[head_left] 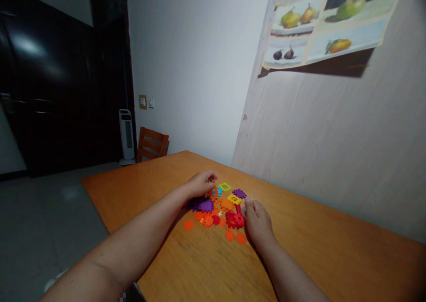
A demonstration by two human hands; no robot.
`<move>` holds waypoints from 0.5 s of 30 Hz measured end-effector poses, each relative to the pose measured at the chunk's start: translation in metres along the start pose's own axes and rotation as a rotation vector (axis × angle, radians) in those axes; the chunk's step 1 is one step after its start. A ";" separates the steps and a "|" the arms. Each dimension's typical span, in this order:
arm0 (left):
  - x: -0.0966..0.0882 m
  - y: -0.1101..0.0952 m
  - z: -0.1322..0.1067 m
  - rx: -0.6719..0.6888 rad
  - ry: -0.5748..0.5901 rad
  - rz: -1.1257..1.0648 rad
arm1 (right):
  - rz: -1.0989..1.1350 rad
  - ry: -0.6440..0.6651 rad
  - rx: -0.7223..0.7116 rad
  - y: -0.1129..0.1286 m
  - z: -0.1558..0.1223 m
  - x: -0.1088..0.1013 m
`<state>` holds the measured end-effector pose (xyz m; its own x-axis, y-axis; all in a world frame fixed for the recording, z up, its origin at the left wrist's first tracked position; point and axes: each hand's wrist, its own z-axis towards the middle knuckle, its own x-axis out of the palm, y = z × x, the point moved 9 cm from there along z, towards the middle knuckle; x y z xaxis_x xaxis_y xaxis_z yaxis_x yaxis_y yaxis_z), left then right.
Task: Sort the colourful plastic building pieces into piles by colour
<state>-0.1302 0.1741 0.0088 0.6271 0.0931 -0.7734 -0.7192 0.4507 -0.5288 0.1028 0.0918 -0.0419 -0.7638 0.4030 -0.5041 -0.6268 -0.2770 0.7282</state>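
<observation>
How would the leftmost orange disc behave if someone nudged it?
The orange disc lies flat, so it would probably slide rather than roll. It looks thin, suggesting little weight. The table seems smooth, so it may slip easily.

On a wooden table (199, 266), the left hand (201, 183) and right hand (258, 222) flank colourful toothed pieces (227, 204); the right is just beside red ones (234, 220). Orange discs (188, 225) lie nearer the camera. Beyond stands a chair (152, 143); a fruit poster (316, 35) hangs above.
</observation>
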 end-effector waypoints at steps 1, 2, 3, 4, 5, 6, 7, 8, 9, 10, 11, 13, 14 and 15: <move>-0.007 -0.003 -0.002 0.005 -0.043 0.058 | 0.002 -0.001 0.004 -0.001 0.000 0.000; -0.012 -0.010 -0.004 0.028 -0.079 0.121 | 0.007 -0.003 0.010 -0.003 0.001 0.000; -0.017 -0.019 -0.007 0.062 -0.111 0.179 | 0.016 -0.008 0.018 -0.004 0.001 0.000; -0.017 -0.031 -0.011 0.108 -0.118 0.212 | 0.030 -0.014 0.028 -0.006 0.002 0.000; -0.012 -0.044 -0.016 0.170 -0.083 0.222 | 0.048 -0.022 0.039 -0.008 0.002 -0.001; -0.006 -0.057 -0.021 0.226 -0.045 0.217 | 0.069 -0.032 0.049 -0.009 0.002 -0.001; 0.004 -0.072 -0.028 0.297 0.029 0.209 | 0.089 -0.041 0.056 -0.010 0.002 -0.002; 0.017 -0.086 -0.035 0.368 0.119 0.200 | 0.107 -0.046 0.057 -0.010 0.002 -0.003; 0.030 -0.098 -0.044 0.434 0.206 0.195 | 0.122 -0.045 0.052 -0.009 0.003 -0.003; 0.042 -0.109 -0.052 0.488 0.288 0.193 | 0.135 -0.041 0.045 -0.009 0.003 -0.003; 0.053 -0.116 -0.060 0.530 0.362 0.193 | 0.145 -0.036 0.037 -0.008 0.003 -0.003; 0.070 -0.125 -0.073 0.583 0.471 0.201 | 0.159 -0.034 0.036 -0.008 0.003 -0.003; 0.076 -0.127 -0.076 0.590 0.497 0.210 | 0.162 -0.035 0.041 -0.009 0.003 -0.002; 0.079 -0.127 -0.077 0.588 0.506 0.220 | 0.161 -0.039 0.048 -0.010 0.003 -0.002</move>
<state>-0.0127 0.0559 -0.0119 0.1761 -0.1154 -0.9776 -0.4466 0.8757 -0.1838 0.1113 0.0962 -0.0468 -0.8466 0.3907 -0.3614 -0.4881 -0.2993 0.8199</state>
